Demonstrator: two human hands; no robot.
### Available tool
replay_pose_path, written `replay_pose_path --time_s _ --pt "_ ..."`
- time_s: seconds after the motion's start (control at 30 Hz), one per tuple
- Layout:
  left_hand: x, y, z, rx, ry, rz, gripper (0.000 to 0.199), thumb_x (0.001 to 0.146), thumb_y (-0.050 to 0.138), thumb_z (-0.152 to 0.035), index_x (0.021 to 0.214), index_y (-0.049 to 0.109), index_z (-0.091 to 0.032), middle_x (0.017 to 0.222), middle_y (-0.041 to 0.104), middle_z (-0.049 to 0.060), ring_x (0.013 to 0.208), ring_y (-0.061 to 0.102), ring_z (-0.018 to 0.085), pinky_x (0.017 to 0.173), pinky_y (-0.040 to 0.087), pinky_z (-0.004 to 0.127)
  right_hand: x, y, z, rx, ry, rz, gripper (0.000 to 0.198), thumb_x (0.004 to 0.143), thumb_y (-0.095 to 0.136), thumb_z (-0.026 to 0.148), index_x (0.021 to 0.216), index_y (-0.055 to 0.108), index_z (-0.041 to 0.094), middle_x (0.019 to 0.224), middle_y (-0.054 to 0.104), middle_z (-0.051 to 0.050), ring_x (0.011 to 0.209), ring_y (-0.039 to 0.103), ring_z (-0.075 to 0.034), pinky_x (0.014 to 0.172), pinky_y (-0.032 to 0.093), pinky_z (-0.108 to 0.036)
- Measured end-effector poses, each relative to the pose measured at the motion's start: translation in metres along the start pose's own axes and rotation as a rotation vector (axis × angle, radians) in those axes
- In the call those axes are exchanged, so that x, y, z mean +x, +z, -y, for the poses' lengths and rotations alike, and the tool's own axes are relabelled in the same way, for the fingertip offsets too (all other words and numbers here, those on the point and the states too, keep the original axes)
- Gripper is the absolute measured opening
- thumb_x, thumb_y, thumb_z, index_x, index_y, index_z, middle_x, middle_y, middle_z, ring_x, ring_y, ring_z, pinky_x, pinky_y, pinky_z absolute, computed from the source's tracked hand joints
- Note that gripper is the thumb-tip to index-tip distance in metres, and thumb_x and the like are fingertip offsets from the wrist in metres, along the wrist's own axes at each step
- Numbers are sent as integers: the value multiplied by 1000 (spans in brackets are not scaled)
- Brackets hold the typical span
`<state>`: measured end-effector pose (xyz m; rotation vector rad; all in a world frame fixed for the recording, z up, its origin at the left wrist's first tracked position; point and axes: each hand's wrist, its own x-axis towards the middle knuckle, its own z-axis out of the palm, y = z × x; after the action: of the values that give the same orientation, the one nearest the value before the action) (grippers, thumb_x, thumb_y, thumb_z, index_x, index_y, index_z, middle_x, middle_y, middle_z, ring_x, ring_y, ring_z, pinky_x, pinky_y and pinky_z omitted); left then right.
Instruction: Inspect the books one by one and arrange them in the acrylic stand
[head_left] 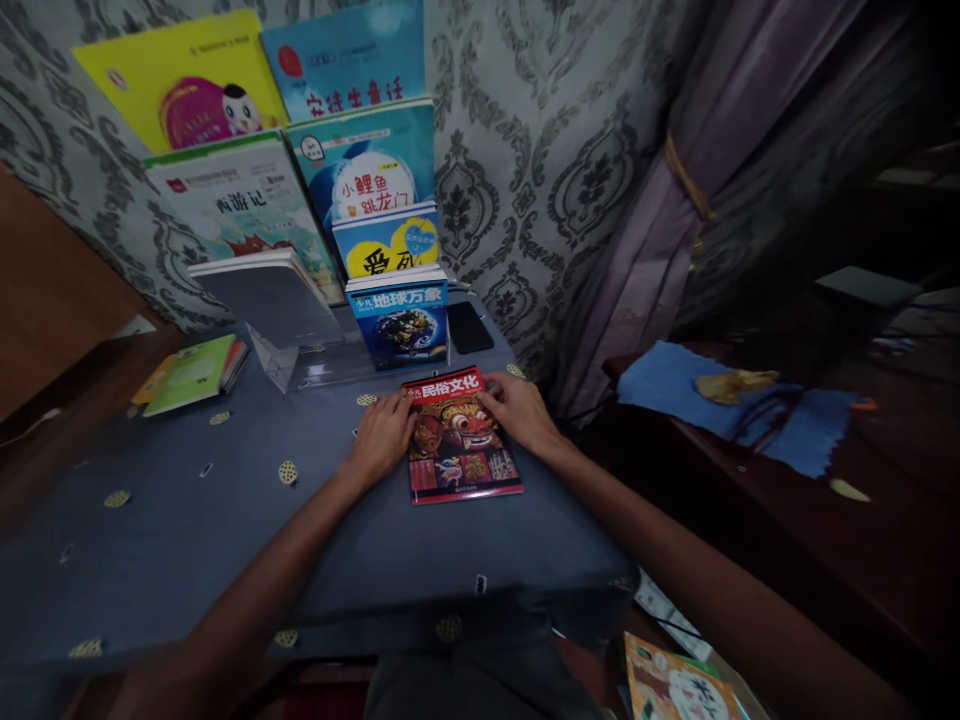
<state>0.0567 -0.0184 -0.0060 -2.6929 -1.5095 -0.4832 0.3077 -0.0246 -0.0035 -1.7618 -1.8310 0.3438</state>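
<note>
A red book point(461, 478) with a mask picture on its cover lies face up on the cloth-covered table. My left hand point(384, 435) grips its upper left edge, with the fingertips on the cover's border. At the upper right corner, my right hand point(521, 408) pinches the book, its thumb on the cover and the other fingers partly hidden. Just behind stands a blue book point(405, 335) with a globe on the cover, in the front of a tiered clear rack point(330, 368).
More books, including a white one point(247, 205) and a yellow one point(180, 75), fill the rack. A dark phone point(470, 328) lies beside it. Green-covered books point(191, 375) are stacked at left. A blue cloth point(667, 375) covers part of the right-hand surface. An orange book point(667, 680) sits low at right.
</note>
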Motion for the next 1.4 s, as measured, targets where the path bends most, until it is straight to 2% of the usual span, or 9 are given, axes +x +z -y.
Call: replay_pose_path --time_s 0.13,0.27,0.4,0.57,0.77,0.97,1.17,1.3,1.4 --pt "-3 4 -1 52 5 -9 33 103 42 -24 130 57 -14 140 61 17 125 60 28 107 45 45 -3 2 13 -173 -196 -88 27 95 55 23 116 72 18 111 72 -15 107 65 -30 90 53 -41" --pt "-2 5 0 70 27 -23 31 103 42 -23 127 59 -14 136 64 16 122 61 28 106 46 44 4 22 36 -11 -472 85 43 98 41 15 137 61 19 130 69 -12 120 63 -26 104 50 -43" --pt "-1 5 1 77 19 -22 27 102 41 -22 119 61 -15 120 69 15 112 64 28 100 49 45 15 50 56 69 -581 223 56 95 38 10 149 48 17 144 61 -13 132 58 -22 112 46 -43" --pt "-1 7 2 58 45 -50 26 102 41 -22 120 60 -17 123 69 14 113 64 26 101 48 44 21 62 60 -8 -555 269 57 92 43 6 148 47 9 147 59 -18 137 54 -24 118 39 -46" --pt "-3 7 3 46 43 -43 30 103 41 -23 126 59 -15 137 64 16 125 59 27 107 45 45 15 39 45 -121 -464 241 55 91 43 3 144 52 10 148 58 -18 136 56 -23 121 34 -44" --pt "-3 7 2 49 31 -31 32 103 40 -24 128 59 -15 140 62 15 126 59 27 109 45 46 15 17 2 -148 -300 96 54 90 44 5 141 57 16 137 67 -14 122 66 -26 117 38 -51" --pt "-3 7 2 30 19 -29 33 102 41 -22 128 59 -16 141 62 14 127 58 27 108 44 46 20 19 -23 -8 -233 10 51 91 42 10 136 63 20 131 71 -7 112 68 -24 105 49 -44" --pt "5 -7 0 73 45 -2 27 100 45 -24 119 63 -16 130 67 15 126 56 31 107 44 49 23 24 -28 85 -237 -9 52 90 40 10 134 64 21 129 73 -5 112 67 -23 103 51 -41" --pt "23 -18 -8 89 74 52 27 101 44 -27 105 67 -16 114 70 15 114 59 31 100 48 49 24 26 -31 105 -226 -13 52 88 41 10 134 64 21 129 72 -6 114 66 -22 104 50 -42"
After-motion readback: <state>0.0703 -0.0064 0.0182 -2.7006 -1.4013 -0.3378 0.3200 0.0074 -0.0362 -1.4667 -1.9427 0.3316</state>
